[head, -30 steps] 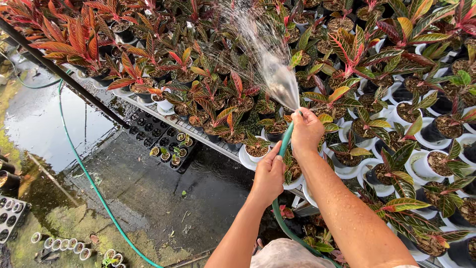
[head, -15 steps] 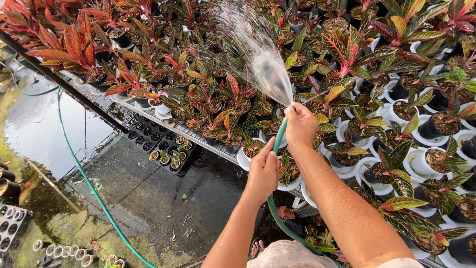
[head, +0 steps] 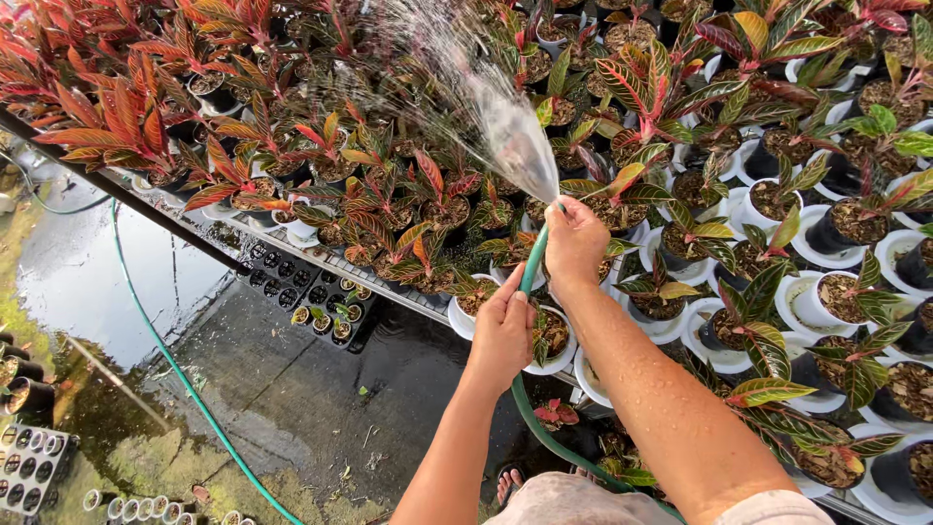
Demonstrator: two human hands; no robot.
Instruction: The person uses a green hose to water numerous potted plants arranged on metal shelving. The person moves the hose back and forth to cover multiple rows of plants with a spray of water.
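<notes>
A green garden hose (head: 533,261) rises between my two hands. My right hand (head: 575,243) is closed around its end, a thumb partly over the mouth, and water (head: 505,122) fans out up and to the left over the plants. Lower down, my left hand (head: 503,331) grips the same hose. Red and green leafy plants (head: 389,194) in white and black pots (head: 826,301) fill a raised wire bench under the spray.
The hose trails down across the wet concrete floor (head: 292,389) as a long green line (head: 175,369). A black seedling tray (head: 311,301) lies under the bench edge. More small pots and trays (head: 29,467) sit at the lower left. My sandalled foot (head: 507,483) shows below.
Both hands have shifted slightly left along the bench with the hose, and the spray has swung with them toward the upper left.
</notes>
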